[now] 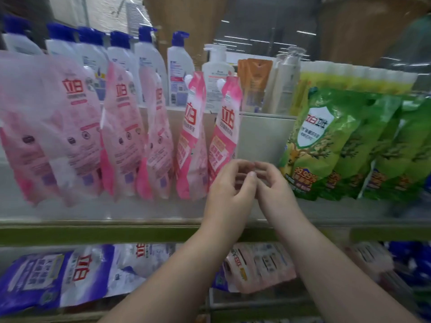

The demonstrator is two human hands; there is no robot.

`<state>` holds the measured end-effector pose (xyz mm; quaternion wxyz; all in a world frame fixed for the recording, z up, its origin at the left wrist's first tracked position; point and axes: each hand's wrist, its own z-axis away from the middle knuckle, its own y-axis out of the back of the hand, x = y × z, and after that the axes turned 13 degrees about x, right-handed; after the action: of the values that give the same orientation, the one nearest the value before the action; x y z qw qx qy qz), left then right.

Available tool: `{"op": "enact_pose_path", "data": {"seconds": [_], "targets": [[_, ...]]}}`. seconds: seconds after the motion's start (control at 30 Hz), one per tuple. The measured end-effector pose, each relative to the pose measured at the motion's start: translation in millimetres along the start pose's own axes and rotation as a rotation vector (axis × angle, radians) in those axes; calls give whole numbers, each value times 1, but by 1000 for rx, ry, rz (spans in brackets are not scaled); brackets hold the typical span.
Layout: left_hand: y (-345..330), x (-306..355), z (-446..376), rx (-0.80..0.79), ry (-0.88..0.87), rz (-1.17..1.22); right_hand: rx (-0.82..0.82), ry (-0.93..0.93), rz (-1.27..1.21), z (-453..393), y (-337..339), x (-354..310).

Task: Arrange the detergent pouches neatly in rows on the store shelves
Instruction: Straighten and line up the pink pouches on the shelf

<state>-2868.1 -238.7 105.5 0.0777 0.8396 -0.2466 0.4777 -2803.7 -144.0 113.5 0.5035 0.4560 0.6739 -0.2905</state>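
Both hands meet empty in the gap on the upper shelf (140, 212), the left hand (229, 183) and right hand (271, 180) with fingers loosely curled, fingertips touching each other and gripping nothing. Just left of the left hand stands the nearest pink pouch (225, 129), upright with its long axis vertical and leaning slightly; the green pouches (326, 141) lie right of the right hand, a little farther off

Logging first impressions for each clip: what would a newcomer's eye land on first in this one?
Probably the two bare hands, left hand and right hand, meeting fingertip to fingertip at centre, holding nothing, in front of a gap in the shelf row. To the left of that gap stand pink pouches, some leaning; to the right, overlapping green pouches.
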Motion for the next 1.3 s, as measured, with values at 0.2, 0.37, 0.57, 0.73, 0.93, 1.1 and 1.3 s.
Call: {"op": "enact_pose_path", "data": {"seconds": [0.2,0.37,0.57,0.73,0.93,1.1,1.3], "targets": [[-32,9,-3,-52,107,122,54,105,-29,-5,32,-5],[-71,12,-11,-16,83,76,72,179,-29,-23,70,-12],[-134,13,-12,39,76,49,94,264,-88,-61,123,-8],[-180,9,-18,90,146,44,142,380,-113,-85,162,4],[-218,1,-13,123,119,-113,264,393,-77,-110,197,29],[-233,-9,-11,157,92,-213,204,310,-31,-127,211,51],[-233,-26,-17,187,154,-322,-39,259,197,-143,197,62]]}}
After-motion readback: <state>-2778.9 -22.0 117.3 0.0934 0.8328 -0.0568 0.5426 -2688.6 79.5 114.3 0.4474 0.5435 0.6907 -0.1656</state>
